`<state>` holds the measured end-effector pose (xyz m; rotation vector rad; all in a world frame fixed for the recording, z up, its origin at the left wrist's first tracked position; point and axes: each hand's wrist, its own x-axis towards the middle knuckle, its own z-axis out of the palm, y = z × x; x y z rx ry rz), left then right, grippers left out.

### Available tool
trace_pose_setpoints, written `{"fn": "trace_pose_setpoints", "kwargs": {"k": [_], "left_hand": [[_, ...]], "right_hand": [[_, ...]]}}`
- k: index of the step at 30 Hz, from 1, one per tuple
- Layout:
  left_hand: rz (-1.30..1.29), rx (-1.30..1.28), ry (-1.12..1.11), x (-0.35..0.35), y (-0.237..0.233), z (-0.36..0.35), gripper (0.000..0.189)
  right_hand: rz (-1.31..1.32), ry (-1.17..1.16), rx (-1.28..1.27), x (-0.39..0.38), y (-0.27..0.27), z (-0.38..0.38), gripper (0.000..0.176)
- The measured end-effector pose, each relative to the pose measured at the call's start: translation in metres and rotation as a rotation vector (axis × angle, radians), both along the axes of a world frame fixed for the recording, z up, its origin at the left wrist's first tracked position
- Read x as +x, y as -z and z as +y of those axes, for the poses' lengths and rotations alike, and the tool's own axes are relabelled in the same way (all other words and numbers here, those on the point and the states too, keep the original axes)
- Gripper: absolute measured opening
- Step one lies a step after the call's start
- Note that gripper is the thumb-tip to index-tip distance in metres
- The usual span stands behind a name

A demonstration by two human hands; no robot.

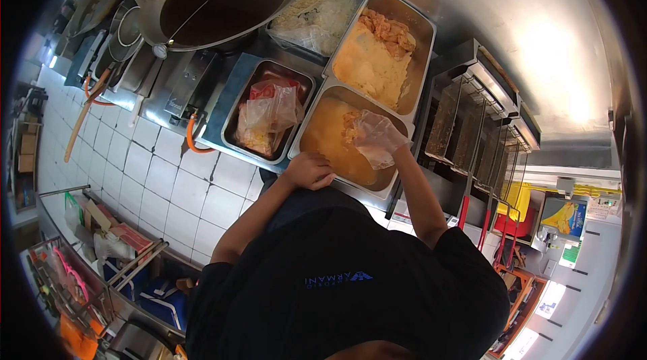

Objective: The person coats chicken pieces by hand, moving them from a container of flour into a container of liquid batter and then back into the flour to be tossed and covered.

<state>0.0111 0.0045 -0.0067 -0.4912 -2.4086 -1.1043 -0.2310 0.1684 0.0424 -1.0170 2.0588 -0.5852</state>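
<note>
My right hand (379, 141), inside a clear plastic bag or glove, is in the metal tray of orange-yellow batter (323, 136), at some orange pieces (350, 125). Its fingers are hidden by the plastic and the batter. My bare left hand (310, 171) rests at the near left rim of that tray, fingers curled, with nothing visible in it. Behind is a tray of pale flour (367, 63) with coated orange pieces (389, 32) at its far end. To the left, a smaller tray (309, 84) holds plastic bags (273, 109) with food in them.
A large wok of dark oil (222, 0) with a thermometer (160, 50) stands at the upper left. Beside it is a container of pale shreds (313, 20). Wire baskets (465, 124) with red handles hang at the right. A wooden handle (87, 114) sticks out at the left.
</note>
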Motion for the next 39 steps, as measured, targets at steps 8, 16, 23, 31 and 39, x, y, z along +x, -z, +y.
{"fn": "trace_pose_setpoints", "kwargs": {"k": [8,16,23,31,39], "left_hand": [[0.023,-0.012,-0.016,-0.001,0.000,0.001,0.017],[0.012,0.007,-0.003,-0.001,-0.002,0.001,0.020],[-0.044,-0.011,-0.009,0.002,-0.006,0.000,0.015],[0.003,-0.006,-0.050,-0.007,-0.008,0.003,0.022],[0.091,-0.063,-0.121,-0.013,-0.016,0.000,0.032]], "right_hand": [[0.565,-0.128,0.164,0.017,-0.055,0.000,0.044],[-0.770,0.296,-0.466,-0.021,0.005,0.031,0.042],[-1.618,0.575,-0.561,-0.032,0.041,0.031,0.036],[-0.654,0.255,-0.265,-0.036,-0.046,0.020,0.039],[0.359,-0.064,0.215,-0.129,-0.135,-0.020,0.058]]}}
